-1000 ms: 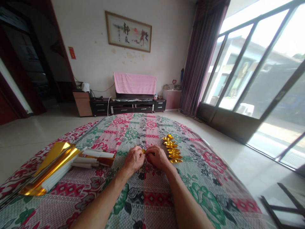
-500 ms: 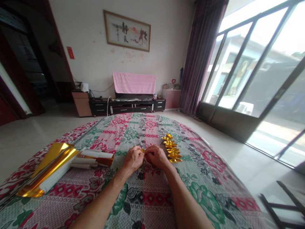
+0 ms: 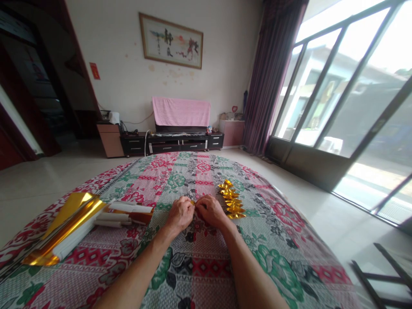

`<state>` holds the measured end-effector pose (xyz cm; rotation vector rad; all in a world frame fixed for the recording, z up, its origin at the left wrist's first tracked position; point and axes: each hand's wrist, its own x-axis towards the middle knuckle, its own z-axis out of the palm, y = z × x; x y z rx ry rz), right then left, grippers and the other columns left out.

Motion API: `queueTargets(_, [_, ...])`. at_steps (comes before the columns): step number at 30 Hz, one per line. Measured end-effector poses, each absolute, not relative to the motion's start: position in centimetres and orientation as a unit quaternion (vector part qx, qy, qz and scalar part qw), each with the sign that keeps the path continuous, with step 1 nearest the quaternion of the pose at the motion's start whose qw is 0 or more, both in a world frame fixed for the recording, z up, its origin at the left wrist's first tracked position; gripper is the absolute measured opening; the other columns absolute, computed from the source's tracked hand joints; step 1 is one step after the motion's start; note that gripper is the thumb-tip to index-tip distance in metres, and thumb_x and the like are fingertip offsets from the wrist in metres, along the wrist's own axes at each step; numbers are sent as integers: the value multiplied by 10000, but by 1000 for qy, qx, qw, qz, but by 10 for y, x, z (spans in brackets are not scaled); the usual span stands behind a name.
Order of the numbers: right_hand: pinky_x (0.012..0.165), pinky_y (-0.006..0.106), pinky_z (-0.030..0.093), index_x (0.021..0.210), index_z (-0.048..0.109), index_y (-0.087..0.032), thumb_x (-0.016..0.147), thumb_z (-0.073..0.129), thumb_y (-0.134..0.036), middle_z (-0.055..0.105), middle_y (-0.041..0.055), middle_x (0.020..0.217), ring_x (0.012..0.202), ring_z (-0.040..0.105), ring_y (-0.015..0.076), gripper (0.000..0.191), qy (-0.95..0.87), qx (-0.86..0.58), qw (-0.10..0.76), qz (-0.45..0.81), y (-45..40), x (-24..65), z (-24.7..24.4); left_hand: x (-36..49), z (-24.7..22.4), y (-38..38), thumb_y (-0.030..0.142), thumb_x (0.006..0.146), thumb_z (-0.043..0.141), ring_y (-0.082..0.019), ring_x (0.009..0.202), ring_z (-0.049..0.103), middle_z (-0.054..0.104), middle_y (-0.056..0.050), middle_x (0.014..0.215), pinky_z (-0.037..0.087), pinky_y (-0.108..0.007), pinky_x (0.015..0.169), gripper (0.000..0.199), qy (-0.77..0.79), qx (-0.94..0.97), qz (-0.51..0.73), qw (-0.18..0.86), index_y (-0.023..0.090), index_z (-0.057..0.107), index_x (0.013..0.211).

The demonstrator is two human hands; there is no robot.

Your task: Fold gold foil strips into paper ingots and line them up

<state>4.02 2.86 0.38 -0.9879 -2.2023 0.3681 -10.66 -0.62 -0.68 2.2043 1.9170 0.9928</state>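
Over the middle of the cloth-covered table, my left hand [image 3: 182, 213] and my right hand [image 3: 210, 211] meet with fingers pinched. Between them a small bit of gold foil paper [image 3: 192, 202] shows; most of it is hidden by the fingers. Just right of my right hand, several folded gold foil pieces [image 3: 234, 205] with pointed ends lie in a row running away from me. To the left rest shiny gold foil sheets [image 3: 77, 221], partly curled and showing white backs. Beside them is a small stack of white-backed foil paper [image 3: 119, 216].
A patterned red, green and grey tablecloth [image 3: 180, 180] covers the round table. Beyond it stands a low black cabinet [image 3: 178, 146] under a pink cloth [image 3: 181, 112]. Glass doors [image 3: 341, 98] are on the right, with a dark stool frame [image 3: 383, 274] at the lower right.
My right hand's fingers have shifted very slightly around the foil. The foil pieces and sheets on the table lie as before.
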Motion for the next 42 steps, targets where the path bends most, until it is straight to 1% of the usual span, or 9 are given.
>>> queueTargets(6, [794, 228, 410, 717, 672, -180, 711, 549, -72, 666, 31, 836, 809, 575, 130, 164, -850, -374, 336, 158, 28, 42, 4, -105, -5, -6, 157, 809, 436, -143, 804, 551, 624, -63, 931, 421, -284, 788, 275, 642, 702, 308, 30, 160, 601, 590])
queueTargets(13, [786, 227, 399, 701, 664, -183, 741, 520, -81, 645, 36, 844, 813, 562, 128, 180, -852, -392, 315, 146, 29, 40, 3, -105, -7, -7, 142, 810, 431, -143, 808, 548, 621, -67, 945, 422, -287, 796, 264, 635, 710, 304, 12, 160, 592, 601])
queueTargets(22, [772, 225, 398, 724, 655, -180, 737, 522, -95, 633, 32, 809, 791, 555, 131, 159, -841, -401, 333, 144, 27, 39, 2, -105, -11, -7, 123, 800, 436, -148, 794, 561, 627, -74, 903, 431, -287, 774, 233, 614, 717, 329, -32, 161, 577, 619])
queueTargets(27, [733, 217, 413, 802, 669, -182, 719, 493, -38, 646, 23, 808, 759, 563, 127, 242, -836, -396, 347, 153, 27, 41, 6, -105, -10, -8, 110, 793, 436, -154, 788, 564, 627, -82, 887, 431, -292, 771, 214, 607, 719, 336, -39, 157, 579, 641])
queueTargets(30, [762, 220, 416, 797, 685, -193, 716, 480, -21, 662, 21, 826, 785, 573, 127, 280, -843, -380, 347, 155, 28, 42, 6, -105, -10, -8, 103, 786, 441, -152, 777, 565, 627, -78, 877, 431, -289, 756, 212, 609, 717, 337, -39, 158, 577, 633])
queueTargets(33, [785, 224, 417, 770, 700, -198, 724, 484, -29, 673, 23, 839, 809, 579, 128, 278, -849, -368, 346, 156, 28, 42, 6, -104, -9, -8, 101, 778, 448, -149, 765, 562, 628, -75, 880, 427, -285, 743, 207, 618, 713, 328, -39, 159, 579, 629])
queueTargets(39, [806, 221, 415, 797, 710, -202, 744, 504, -66, 684, 26, 860, 838, 584, 125, 253, -854, -363, 338, 154, 28, 42, 7, -101, -10, -8, 122, 779, 459, -161, 778, 549, 627, -71, 868, 419, -292, 756, 195, 632, 708, 311, -49, 160, 592, 641])
queueTargets(42, [793, 215, 413, 774, 712, -206, 753, 521, -92, 686, 20, 838, 830, 584, 123, 223, -853, -368, 337, 153, 28, 41, 8, -100, -10, -7, 123, 778, 459, -159, 774, 546, 624, -70, 859, 417, -287, 750, 191, 635, 706, 307, -50, 159, 596, 650])
